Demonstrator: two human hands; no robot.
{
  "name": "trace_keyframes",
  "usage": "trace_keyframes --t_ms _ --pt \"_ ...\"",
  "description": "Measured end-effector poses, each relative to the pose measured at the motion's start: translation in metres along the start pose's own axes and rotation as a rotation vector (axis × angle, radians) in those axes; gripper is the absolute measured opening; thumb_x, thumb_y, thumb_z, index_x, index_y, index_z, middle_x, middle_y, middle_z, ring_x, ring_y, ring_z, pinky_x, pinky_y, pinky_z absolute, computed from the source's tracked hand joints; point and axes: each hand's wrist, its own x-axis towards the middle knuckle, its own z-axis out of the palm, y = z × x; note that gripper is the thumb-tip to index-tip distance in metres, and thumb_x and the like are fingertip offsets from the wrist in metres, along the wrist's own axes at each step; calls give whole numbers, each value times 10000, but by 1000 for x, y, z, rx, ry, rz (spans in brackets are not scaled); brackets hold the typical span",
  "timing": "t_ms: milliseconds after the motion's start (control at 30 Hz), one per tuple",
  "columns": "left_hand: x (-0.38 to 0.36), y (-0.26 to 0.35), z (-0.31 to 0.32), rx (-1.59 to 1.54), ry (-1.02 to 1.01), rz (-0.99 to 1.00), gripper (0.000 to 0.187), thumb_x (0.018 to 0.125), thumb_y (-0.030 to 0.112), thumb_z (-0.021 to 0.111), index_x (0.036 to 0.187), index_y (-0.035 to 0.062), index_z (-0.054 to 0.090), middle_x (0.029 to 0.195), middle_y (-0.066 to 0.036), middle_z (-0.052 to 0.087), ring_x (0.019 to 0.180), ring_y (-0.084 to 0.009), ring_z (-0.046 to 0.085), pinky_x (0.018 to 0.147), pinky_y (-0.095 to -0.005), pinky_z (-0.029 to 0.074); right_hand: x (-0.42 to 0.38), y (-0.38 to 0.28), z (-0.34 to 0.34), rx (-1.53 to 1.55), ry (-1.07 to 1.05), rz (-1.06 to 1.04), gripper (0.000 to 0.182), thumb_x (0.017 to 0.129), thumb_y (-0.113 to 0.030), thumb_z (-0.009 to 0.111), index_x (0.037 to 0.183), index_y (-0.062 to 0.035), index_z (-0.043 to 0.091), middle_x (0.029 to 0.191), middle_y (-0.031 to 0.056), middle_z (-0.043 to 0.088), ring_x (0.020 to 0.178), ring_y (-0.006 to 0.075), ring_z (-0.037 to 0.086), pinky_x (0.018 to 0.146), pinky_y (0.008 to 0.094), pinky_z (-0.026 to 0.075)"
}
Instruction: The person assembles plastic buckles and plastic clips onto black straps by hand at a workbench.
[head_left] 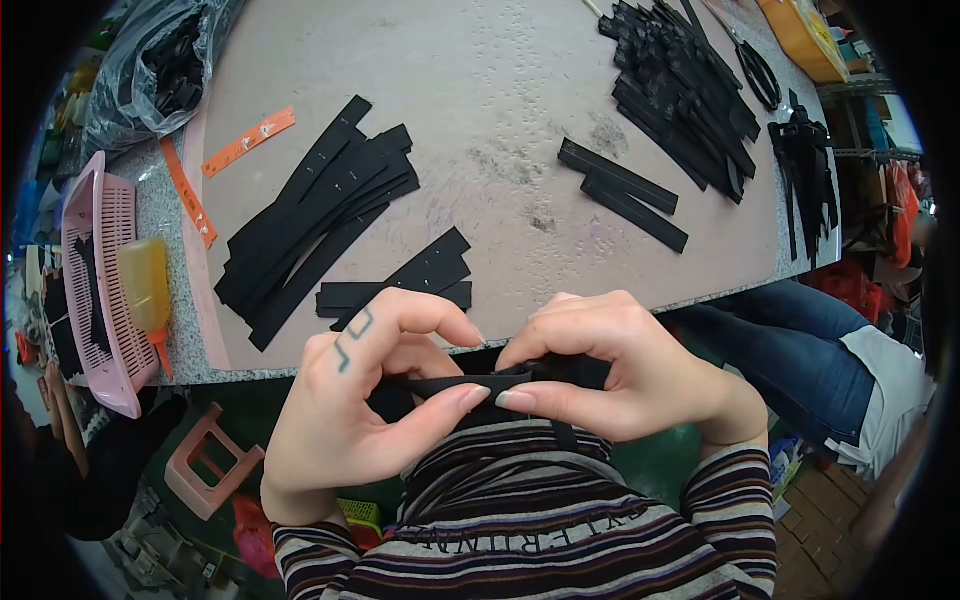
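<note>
A black fabric strip is held between my two hands, low in front of my striped top and beside the table's front edge. My left hand pinches it with the thumb on the near side, the index finger arched above. From the right, my right hand grips the same strip, its thumb tip close to the left thumb tip. Just beyond my left hand lie a few short black strips. A larger fanned pile of black strips rests on the table's left part.
On the table are two black strips, a big black heap, scissors, orange strips, a yellow bottle, a pink basket and a plastic bag. A person in jeans is at right; a pink stool stands below left.
</note>
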Motion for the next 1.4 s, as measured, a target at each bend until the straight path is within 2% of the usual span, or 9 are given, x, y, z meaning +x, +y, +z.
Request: trace_keyframes --t_ms 600,767,867,1000,1033,1167,1267,1333,1400 --pt "-1 2 1 -90 -8 -13 314 820 -27 701 1116 -29 594 792 -65 694 705 -114 713 679 -227 507 -1 11 5 25 54 -90 131 863 -126 735 887 -2 698 758 94 675 694 227 618 646 316 458" --pt "-4 -9 -9 39 -13 117 321 824 -11 695 1132 -36 608 863 -94 713 709 -144 723 690 -236 518 0 -1 -6 197 11 157 202 868 -119 769 1015 -5 689 869 78 705 810 167 666 727 289 505" --pt "-2 -7 -6 15 -87 -4 343 801 29 722 1128 -26 635 756 -90 716 689 -127 699 657 -241 507 -8 8 -7 292 27 160 264 880 -88 765 1100 15 664 982 86 713 904 140 675 815 273 531" --pt "6 -22 8 24 -255 85 114 764 44 773 820 -15 694 680 -105 658 588 -219 659 548 -290 480 -11 6 -11 274 -84 186 296 887 -57 753 1148 29 645 1020 88 705 933 125 662 838 272 529" --pt "4 -29 16 -26 -211 189 118 771 50 781 817 0 684 667 -95 639 574 -232 641 531 -305 473 -11 5 -13 276 -126 201 322 887 -47 752 1176 33 636 1033 87 702 945 121 656 846 271 526" --pt "-16 -53 54 -248 71 454 123 677 -33 743 754 27 667 593 -67 574 470 -216 564 456 -305 440 -26 12 19 1013 46 283 588 863 38 755 1396 62 508 1136 82 660 1000 123 620 906 287 502" --pt "-10 -56 77 -19 312 678 202 663 -47 738 855 5 702 634 -68 604 503 -226 597 486 -307 503 -38 27 52 1338 84 316 347 962 -42 656 1293 52 613 1274 97 528 1178 168 527 1039 345 425" --pt "-8 -63 83 59 340 600 298 688 -6 789 973 -6 704 709 -90 647 545 -245 626 505 -325 512 -40 31 53 1113 249 118 226 1012 -83 572 1171 41 675 1312 112 518 1256 204 503 1073 353 389" --pt "2 -52 58 256 126 464 376 779 189 838 1072 3 694 928 -114 696 805 -284 680 735 -386 533 -37 23 37 616 413 126 247 1007 -217 571 976 18 641 1228 189 597 1287 289 499 1123 457 344"
